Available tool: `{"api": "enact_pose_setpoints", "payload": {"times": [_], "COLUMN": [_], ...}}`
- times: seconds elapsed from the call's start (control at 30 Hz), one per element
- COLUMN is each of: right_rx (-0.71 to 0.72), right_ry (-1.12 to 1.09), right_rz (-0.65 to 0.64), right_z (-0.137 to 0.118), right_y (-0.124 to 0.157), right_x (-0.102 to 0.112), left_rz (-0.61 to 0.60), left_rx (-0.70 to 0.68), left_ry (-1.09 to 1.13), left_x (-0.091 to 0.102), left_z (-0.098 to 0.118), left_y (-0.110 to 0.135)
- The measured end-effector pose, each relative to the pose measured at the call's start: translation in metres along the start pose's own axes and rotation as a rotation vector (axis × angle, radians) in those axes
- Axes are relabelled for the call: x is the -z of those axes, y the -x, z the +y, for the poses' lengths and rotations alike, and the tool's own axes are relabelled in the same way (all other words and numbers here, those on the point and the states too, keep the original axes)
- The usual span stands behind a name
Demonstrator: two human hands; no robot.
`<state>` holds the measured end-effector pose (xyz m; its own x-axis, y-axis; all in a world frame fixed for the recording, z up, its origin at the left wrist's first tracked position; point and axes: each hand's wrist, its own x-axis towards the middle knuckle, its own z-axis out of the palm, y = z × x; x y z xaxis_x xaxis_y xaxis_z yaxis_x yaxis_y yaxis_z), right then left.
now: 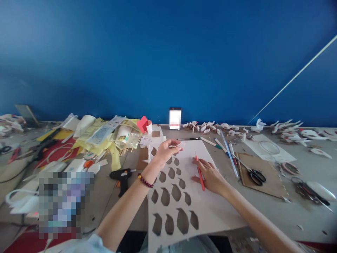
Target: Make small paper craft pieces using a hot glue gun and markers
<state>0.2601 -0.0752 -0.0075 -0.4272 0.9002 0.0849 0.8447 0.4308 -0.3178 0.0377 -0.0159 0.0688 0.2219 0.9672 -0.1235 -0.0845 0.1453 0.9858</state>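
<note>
A white paper sheet (pixel 210 211) lies before me, with several leaf-like holes cut through its left part. My left hand (pixel 167 151) is above the sheet's far part, its thumb and fingertips brought together. Something pale shows at those fingertips, but I cannot make out what it is. Resting low over the sheet, my right hand (pixel 209 177) grips a slim red-handled craft knife (pixel 200 177), whose thin tip points away from me.
Left of the sheet lies a black glue gun (pixel 121 177), with yellow wrappings (pixel 92 135) behind it. To the right are black-handled scissors (pixel 255 175) on cardboard (pixel 263 188), and pens (pixel 209 141). A lit phone (pixel 175 118) stands against the blue wall beside several small white paper birds (pixel 207 126).
</note>
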Motion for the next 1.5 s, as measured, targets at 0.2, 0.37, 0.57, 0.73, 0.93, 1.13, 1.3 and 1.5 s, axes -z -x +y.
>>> {"api": "enact_pose_setpoints", "payload": {"times": [0.2, 0.37, 0.57, 0.73, 0.93, 1.13, 1.3, 1.5], "right_rx": [0.044, -0.209, -0.36, -0.435, -0.379, -0.655, -0.828, -0.867], "right_ry": [-0.011, 0.086, 0.124, -0.025, -0.509, -0.539, -0.807, -0.882], "right_rz": [0.041, 0.248, 0.324, 0.377, 0.626, 0.802, 1.188, 1.102], "right_z": [0.01, 0.027, 0.038, 0.041, 0.061, 0.078, 0.045, -0.044], "right_y": [-0.002, 0.013, 0.026, 0.028, 0.039, 0.088, 0.119, 0.121], "right_x": [-0.005, -0.015, -0.016, -0.012, 0.006, 0.042, 0.029, -0.028], "left_rz": [0.002, -0.021, 0.175, 0.153, 0.327, 0.447, 0.644, 0.681], "left_rx": [0.027, -0.122, -0.014, 0.084, 0.091, -0.019, -0.035, 0.007], "left_ry": [-0.213, -0.64, -0.601, -0.463, -0.246, -0.248, -0.124, -0.13], "left_x": [-0.005, 0.009, 0.043, 0.047, 0.046, 0.048, 0.069, 0.074], "left_z": [-0.02, -0.028, -0.052, -0.077, -0.078, -0.055, -0.064, -0.071], "left_y": [0.027, 0.074, 0.134, 0.163, 0.183, 0.194, 0.197, 0.193]}}
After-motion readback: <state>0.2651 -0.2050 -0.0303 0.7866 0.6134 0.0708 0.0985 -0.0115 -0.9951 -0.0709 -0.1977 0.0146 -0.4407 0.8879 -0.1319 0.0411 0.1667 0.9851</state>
